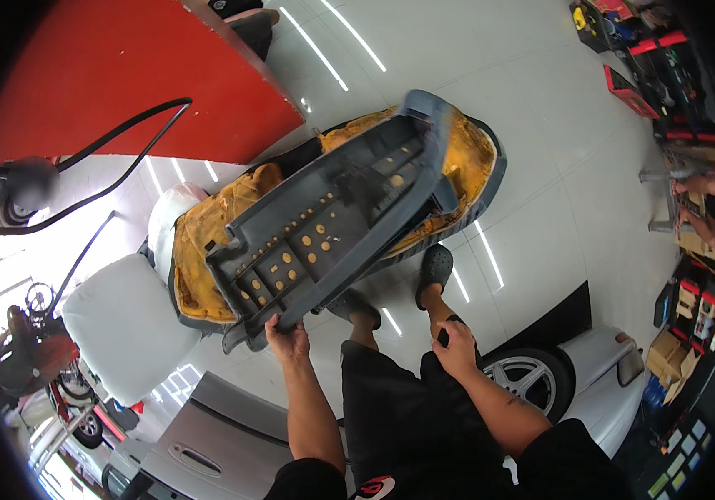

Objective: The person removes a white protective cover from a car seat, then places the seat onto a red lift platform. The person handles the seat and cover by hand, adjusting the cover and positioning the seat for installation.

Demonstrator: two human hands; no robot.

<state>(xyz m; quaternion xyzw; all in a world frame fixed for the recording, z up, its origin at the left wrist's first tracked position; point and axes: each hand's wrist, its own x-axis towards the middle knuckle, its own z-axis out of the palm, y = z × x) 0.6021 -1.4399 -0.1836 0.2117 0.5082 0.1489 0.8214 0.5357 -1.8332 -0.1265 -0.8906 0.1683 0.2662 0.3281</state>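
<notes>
My left hand (289,340) is closed on the near left end of a long dark grey plastic seat base (291,250), fingers curled over its rim. The base is tilted, its far right end raised and blurred, with ribs and several round tan spots inside. Beneath it lies an upturned seat (193,279) of yellow-orange foam with a dark cover round its edge. My right hand (456,346) rests by my right thigh, away from the seat. Its fingers are curled round something small and black that I cannot make out.
A white-covered cushioned block (128,321) stands left of the seat. Behind is a red panel (157,83). Near me are a silver car door (215,442) and a car wheel (532,379). Shelves of tools and boxes (670,354) line the right, and a motorcycle (36,350) stands left.
</notes>
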